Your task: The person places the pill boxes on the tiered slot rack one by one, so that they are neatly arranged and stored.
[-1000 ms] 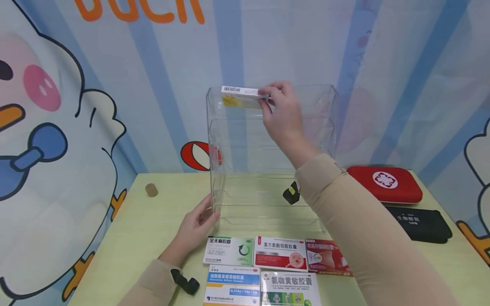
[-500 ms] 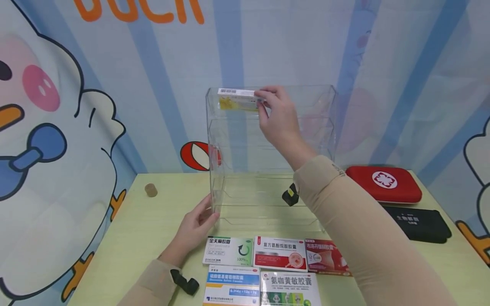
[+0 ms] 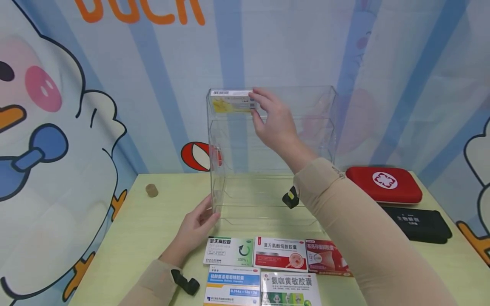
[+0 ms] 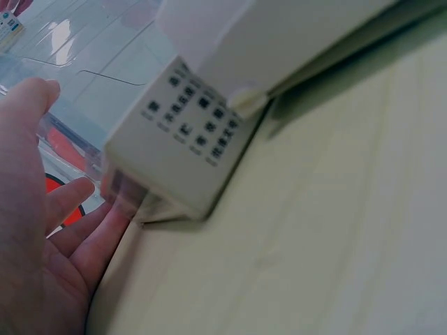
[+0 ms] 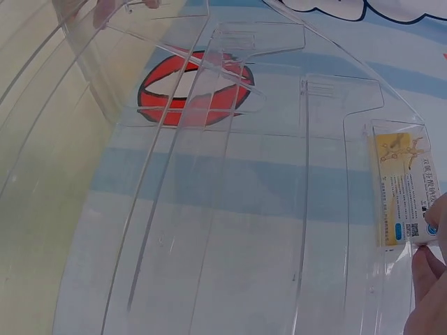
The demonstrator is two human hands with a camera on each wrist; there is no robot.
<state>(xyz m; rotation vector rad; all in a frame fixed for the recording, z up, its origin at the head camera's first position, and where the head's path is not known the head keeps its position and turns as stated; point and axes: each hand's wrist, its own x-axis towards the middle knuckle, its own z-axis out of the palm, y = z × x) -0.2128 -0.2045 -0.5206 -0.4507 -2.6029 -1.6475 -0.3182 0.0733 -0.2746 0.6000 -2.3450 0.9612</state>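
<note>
A clear tiered plastic rack [image 3: 268,187] stands upright on the table. My right hand [image 3: 277,121] pinches the right end of a white-and-yellow medicine box [image 3: 231,104] between thumb and fingers. That box sits at the left corner of the rack's top tier, barcode edge up; the right wrist view shows the box [image 5: 399,188] behind the clear front lip. My left hand [image 3: 193,225] holds the rack's lower left side, its thumb at the front edge. In the left wrist view, the fingers of the left hand [image 4: 52,244] lie along the rack's side.
Several medicine boxes lie before the rack, among them a green-white box [image 3: 228,251], a red-white box [image 3: 281,254] and a blue-white box [image 3: 232,285]. A red case [image 3: 367,182] and a black pouch [image 3: 421,225] lie right; a small brown cylinder [image 3: 151,190] stands left.
My right hand has moved left and slightly down with the medicine box, bringing it to the top tier's left corner. My left hand stays at the rack's side.
</note>
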